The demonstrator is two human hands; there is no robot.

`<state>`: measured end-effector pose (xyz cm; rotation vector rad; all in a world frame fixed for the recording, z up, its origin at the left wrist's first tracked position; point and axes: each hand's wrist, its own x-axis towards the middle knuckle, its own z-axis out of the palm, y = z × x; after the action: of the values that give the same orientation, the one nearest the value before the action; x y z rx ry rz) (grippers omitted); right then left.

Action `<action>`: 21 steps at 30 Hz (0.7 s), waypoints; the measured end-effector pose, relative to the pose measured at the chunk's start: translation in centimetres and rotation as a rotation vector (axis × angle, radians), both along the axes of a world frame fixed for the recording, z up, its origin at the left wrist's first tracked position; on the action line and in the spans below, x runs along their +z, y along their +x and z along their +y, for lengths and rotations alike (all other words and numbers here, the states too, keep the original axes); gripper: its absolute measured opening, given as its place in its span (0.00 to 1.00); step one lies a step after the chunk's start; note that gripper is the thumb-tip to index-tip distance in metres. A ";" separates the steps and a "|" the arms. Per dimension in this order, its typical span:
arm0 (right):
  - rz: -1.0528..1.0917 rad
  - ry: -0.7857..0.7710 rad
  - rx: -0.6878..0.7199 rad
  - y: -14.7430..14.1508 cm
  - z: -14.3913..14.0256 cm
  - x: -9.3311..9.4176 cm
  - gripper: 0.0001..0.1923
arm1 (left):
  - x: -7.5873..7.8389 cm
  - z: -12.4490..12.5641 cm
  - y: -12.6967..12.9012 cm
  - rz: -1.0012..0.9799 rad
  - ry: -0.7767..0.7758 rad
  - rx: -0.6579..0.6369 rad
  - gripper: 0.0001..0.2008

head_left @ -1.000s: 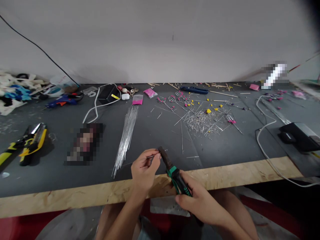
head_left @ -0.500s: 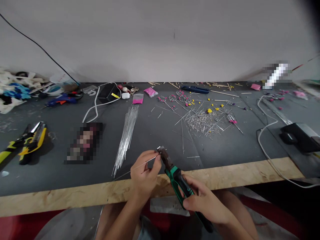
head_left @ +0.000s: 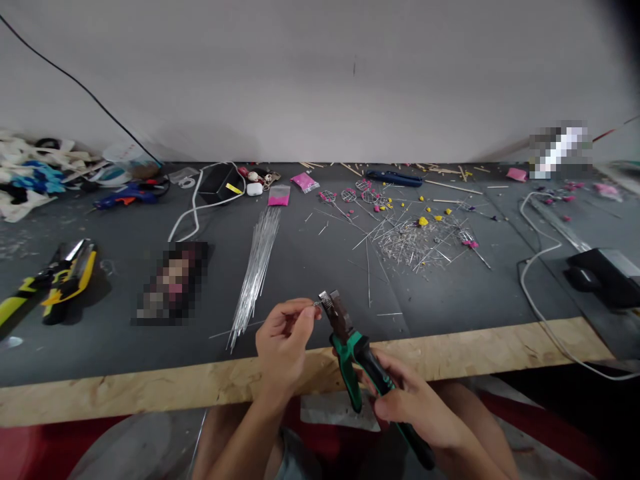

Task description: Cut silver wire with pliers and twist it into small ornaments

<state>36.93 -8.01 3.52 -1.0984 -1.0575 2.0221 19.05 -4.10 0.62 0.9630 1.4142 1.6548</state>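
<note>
My left hand (head_left: 286,343) pinches a thin metal wire (head_left: 231,330) between thumb and fingers. One end of the wire trails out to the left over the table; the other end is beside the jaws of green-and-black pliers (head_left: 367,367). My right hand (head_left: 417,403) is wrapped round the pliers' handles, which stand apart, with the jaws parted. Whether the wire touches the jaws is too small to tell. A bundle of straight wires (head_left: 256,273) lies just beyond my left hand.
Cut wire bits (head_left: 407,245) lie heaped right of centre, near several small wire frames with pink bits (head_left: 370,197). Yellow-handled tools (head_left: 73,280) lie at the left, behind them a blue glue gun (head_left: 125,197). A white cable (head_left: 537,313) hangs over the wooden edge (head_left: 165,387) at the right.
The pliers' handles and jaws have spread apart. My left hand has shifted slightly left, and the wire's free end now points more level to the left.
</note>
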 end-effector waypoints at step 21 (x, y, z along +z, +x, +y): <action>-0.111 0.175 0.053 -1.0 -0.6 -0.7 0.15 | -1.2 0.1 0.1 0.219 0.332 -0.010 0.04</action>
<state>35.97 -8.61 2.78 -1.1114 -1.3059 1.8859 19.10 -3.98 -0.55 1.3713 1.2904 1.8580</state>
